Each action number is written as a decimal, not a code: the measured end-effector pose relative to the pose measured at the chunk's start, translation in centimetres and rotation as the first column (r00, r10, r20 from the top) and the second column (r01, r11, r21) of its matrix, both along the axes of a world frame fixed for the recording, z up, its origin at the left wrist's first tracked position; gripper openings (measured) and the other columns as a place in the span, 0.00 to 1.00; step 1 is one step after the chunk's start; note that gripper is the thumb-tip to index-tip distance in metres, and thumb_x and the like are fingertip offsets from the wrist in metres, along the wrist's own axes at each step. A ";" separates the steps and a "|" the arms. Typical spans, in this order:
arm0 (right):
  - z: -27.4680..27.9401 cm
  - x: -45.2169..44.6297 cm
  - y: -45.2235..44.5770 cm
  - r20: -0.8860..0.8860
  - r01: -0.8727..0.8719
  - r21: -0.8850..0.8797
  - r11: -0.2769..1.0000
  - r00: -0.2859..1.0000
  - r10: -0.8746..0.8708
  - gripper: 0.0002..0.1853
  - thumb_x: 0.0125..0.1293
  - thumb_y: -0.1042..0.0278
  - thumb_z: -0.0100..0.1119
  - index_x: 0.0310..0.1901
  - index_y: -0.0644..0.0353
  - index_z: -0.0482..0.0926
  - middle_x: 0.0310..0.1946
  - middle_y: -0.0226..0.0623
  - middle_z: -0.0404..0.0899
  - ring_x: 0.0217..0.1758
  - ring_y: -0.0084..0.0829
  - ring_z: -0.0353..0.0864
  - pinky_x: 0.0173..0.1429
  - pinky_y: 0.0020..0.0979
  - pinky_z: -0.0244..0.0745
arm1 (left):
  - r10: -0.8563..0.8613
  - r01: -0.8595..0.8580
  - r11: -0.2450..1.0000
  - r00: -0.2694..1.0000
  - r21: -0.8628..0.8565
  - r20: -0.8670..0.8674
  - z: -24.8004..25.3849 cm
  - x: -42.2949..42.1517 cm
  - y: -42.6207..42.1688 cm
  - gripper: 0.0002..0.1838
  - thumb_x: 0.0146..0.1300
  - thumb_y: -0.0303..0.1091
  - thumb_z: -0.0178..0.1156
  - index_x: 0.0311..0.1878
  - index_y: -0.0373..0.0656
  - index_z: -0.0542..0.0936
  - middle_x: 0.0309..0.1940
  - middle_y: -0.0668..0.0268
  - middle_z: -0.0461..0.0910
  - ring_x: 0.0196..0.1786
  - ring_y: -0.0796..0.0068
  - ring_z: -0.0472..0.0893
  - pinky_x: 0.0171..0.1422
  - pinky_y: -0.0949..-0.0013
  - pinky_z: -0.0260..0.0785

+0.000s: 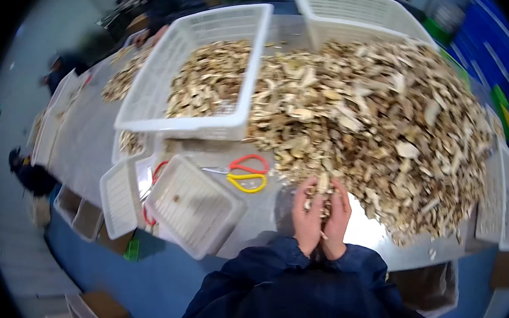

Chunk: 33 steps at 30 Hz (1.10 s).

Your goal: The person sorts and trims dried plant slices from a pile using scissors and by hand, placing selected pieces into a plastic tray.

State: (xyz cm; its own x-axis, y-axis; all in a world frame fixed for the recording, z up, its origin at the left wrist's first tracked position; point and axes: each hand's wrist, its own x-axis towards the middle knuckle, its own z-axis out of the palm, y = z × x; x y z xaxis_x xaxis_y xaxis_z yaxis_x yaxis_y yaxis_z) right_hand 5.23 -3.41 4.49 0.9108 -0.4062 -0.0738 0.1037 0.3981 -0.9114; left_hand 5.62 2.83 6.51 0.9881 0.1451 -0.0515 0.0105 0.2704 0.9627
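My left hand (pixel 306 220) and my right hand (pixel 337 217) are cupped together at the near edge of a large heap of dried mushroom slices (pixel 378 118). Between the palms they hold a handful of mushroom slices (pixel 325 200). Just left of the hands, scissors with one red and one yellow handle (pixel 248 182) lie on the metal table (pixel 248 220). Beside them, nearer to me, is a pale plastic container (pixel 195 203), its inside hidden.
A big white basket (pixel 203 125) partly filled with slices stands left of the heap. Another white basket (pixel 357 14) is behind it, and more baskets (pixel 506 197) stand at the right edge. A small white basket (pixel 120 198) sits left. A co-worker (pixel 171 3) works across the table.
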 end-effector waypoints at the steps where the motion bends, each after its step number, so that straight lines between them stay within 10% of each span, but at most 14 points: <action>1: 0.6 -0.2 0.1 -0.004 0.004 0.012 1.000 1.000 -0.004 0.14 0.69 0.73 0.45 0.52 0.68 0.76 0.56 0.41 0.72 0.58 0.32 0.72 0.62 0.29 0.66 | 0.008 -0.008 1.000 1.000 -0.018 0.017 -0.1 -0.3 -0.2 0.18 0.68 0.27 0.49 0.60 0.38 0.69 0.56 0.63 0.72 0.55 0.75 0.73 0.57 0.72 0.67; 5: 0.1 -0.9 -0.2 -0.021 0.002 -0.034 0.999 1.000 -0.002 0.13 0.67 0.75 0.51 0.50 0.66 0.78 0.51 0.37 0.74 0.53 0.27 0.73 0.56 0.25 0.67 | 0.017 -0.026 0.987 0.998 0.159 0.060 -0.5 -1.0 -0.2 0.19 0.70 0.34 0.46 0.61 0.37 0.68 0.56 0.59 0.71 0.56 0.70 0.72 0.60 0.69 0.65; 14: 1.2 -5.8 -6.8 0.127 0.345 -0.136 0.929 0.936 -0.329 0.13 0.69 0.68 0.52 0.50 0.65 0.78 0.50 0.34 0.73 0.48 0.24 0.75 0.51 0.26 0.71 | -0.267 0.271 0.961 0.961 -0.046 0.075 2.4 -4.7 -8.5 0.20 0.72 0.39 0.44 0.61 0.38 0.66 0.54 0.59 0.72 0.55 0.70 0.74 0.59 0.68 0.68; 18: 2.7 -13.0 -12.6 0.090 0.642 0.075 0.763 0.758 -0.646 0.13 0.67 0.71 0.52 0.52 0.63 0.77 0.48 0.36 0.76 0.50 0.30 0.76 0.54 0.28 0.72 | -0.698 0.700 0.712 0.714 -0.060 0.047 3.5 -9.2 -14.3 0.19 0.71 0.33 0.48 0.62 0.39 0.66 0.52 0.61 0.73 0.50 0.74 0.77 0.52 0.73 0.73; 21: 6.3 -18.6 -16.5 0.180 0.819 -0.300 0.490 0.553 -0.814 0.17 0.70 0.60 0.50 0.54 0.61 0.72 0.43 0.34 0.76 0.43 0.27 0.77 0.46 0.29 0.76 | -0.904 0.846 0.382 0.426 -0.372 0.040 3.7 -14.2 -19.5 0.21 0.67 0.27 0.53 0.63 0.42 0.67 0.49 0.64 0.75 0.45 0.76 0.78 0.48 0.75 0.73; 22: 3.9 -21.5 -19.2 0.252 0.741 0.256 0.621 0.569 -0.783 0.17 0.72 0.57 0.45 0.53 0.61 0.72 0.45 0.35 0.75 0.45 0.29 0.77 0.48 0.30 0.76 | -0.911 0.916 0.401 0.399 -0.005 0.102 2.7 -15.8 -21.5 0.22 0.65 0.28 0.55 0.63 0.43 0.67 0.52 0.62 0.74 0.51 0.76 0.76 0.53 0.73 0.71; 23: 3.1 -23.8 -20.6 0.187 0.844 0.004 0.537 0.527 -0.829 0.20 0.73 0.57 0.41 0.57 0.60 0.70 0.50 0.39 0.75 0.51 0.33 0.76 0.53 0.34 0.75 | -0.942 0.962 0.256 0.269 -0.091 0.202 2.1 -16.8 -23.6 0.30 0.61 0.38 0.61 0.66 0.44 0.66 0.63 0.51 0.66 0.65 0.63 0.67 0.67 0.61 0.62; 25: 4.0 -26.2 -21.6 -0.029 0.786 0.387 0.482 0.533 -0.845 0.22 0.75 0.55 0.40 0.60 0.61 0.68 0.56 0.40 0.73 0.58 0.37 0.74 0.60 0.37 0.72 | -0.994 0.720 0.103 0.059 0.686 0.088 1.8 -18.3 -24.6 0.42 0.54 0.47 0.66 0.70 0.46 0.60 0.72 0.44 0.50 0.74 0.45 0.49 0.74 0.43 0.44; 29: -6.0 -33.0 -25.5 -0.282 0.922 0.151 0.357 0.387 -0.878 0.27 0.74 0.51 0.35 0.65 0.62 0.62 0.63 0.41 0.66 0.65 0.41 0.68 0.67 0.43 0.64 | -0.991 0.593 0.136 0.073 0.794 0.115 1.6 -15.1 -19.3 0.52 0.50 0.54 0.68 0.74 0.50 0.52 0.74 0.42 0.41 0.74 0.33 0.40 0.69 0.27 0.34; 31: -3.2 -31.1 -23.4 -0.173 0.957 -0.177 0.229 0.199 -0.965 0.25 0.74 0.56 0.37 0.61 0.68 0.65 0.63 0.43 0.65 0.66 0.39 0.64 0.68 0.38 0.61 | -0.992 0.523 -0.034 0.085 0.852 -0.092 3.1 -11.8 -13.8 0.51 0.51 0.55 0.67 0.74 0.51 0.53 0.74 0.42 0.42 0.74 0.33 0.42 0.69 0.28 0.35; 33: -4.2 -30.8 -22.4 0.124 0.512 -0.856 0.071 0.338 -0.933 0.20 0.73 0.63 0.40 0.59 0.70 0.68 0.62 0.43 0.66 0.64 0.38 0.67 0.68 0.36 0.62 | -0.942 0.289 -0.052 0.305 0.956 -0.143 1.1 -9.9 -7.3 0.49 0.52 0.56 0.67 0.74 0.51 0.55 0.73 0.41 0.43 0.74 0.34 0.44 0.70 0.29 0.36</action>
